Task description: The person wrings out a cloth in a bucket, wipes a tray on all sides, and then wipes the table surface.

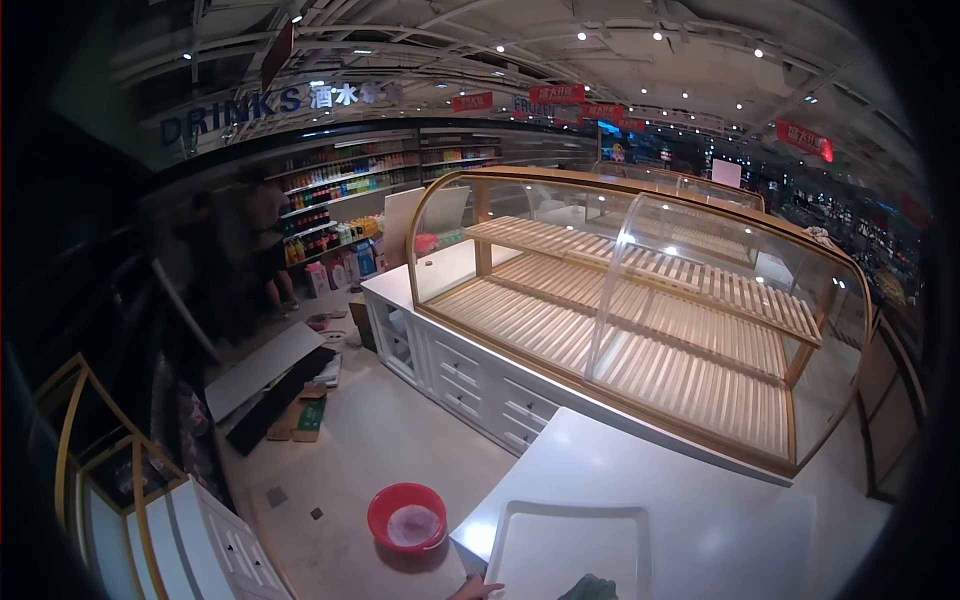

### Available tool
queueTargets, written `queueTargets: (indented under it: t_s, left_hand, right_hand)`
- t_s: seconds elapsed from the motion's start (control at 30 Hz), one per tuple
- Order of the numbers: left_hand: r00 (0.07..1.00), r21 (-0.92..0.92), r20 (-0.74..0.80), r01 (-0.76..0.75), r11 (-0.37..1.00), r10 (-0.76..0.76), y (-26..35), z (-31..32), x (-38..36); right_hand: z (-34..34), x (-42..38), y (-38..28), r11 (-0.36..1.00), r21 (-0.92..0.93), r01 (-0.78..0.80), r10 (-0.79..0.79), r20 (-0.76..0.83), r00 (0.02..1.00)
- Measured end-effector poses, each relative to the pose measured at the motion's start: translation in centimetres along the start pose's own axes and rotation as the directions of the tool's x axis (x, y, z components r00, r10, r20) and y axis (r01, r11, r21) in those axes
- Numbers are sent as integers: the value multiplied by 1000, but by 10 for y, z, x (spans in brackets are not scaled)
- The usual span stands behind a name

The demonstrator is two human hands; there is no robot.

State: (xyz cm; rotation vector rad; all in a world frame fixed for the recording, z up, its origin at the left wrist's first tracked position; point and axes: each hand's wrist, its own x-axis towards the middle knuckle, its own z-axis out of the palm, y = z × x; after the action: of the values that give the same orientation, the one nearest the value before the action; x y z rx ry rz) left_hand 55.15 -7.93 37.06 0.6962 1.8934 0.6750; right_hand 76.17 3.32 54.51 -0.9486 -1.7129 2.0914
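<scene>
At the bottom edge, my left hand holds the left rim of a white tray, with a finger lying over the rim; the rest of the hand is cut off. The shallow rectangular tray rests on a glossy white counter. A crumpled dark green cloth is in the tray's lower part, partly out of frame. My right hand does not show.
A red basin with cloudy, foamy water stands on the floor left of the counter. Ahead is a curved glass display case with slatted wooden shelves. Boards and a cardboard box lie on the floor. People stand near the drink shelves.
</scene>
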Motion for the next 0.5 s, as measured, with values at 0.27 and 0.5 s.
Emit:
queueTargets:
  t_s: [0.27,0.5]
  left_hand:
    - [996,-56,70,58,997,-54,-23,4,19]
    - [993,-256,84,101,961,-82,-15,-12,-4]
  right_hand:
    - [-46,-62,28,984,-18,175,-175,-201,964]
    - [-94,-75,113,925,-314,216,-358,-521,775]
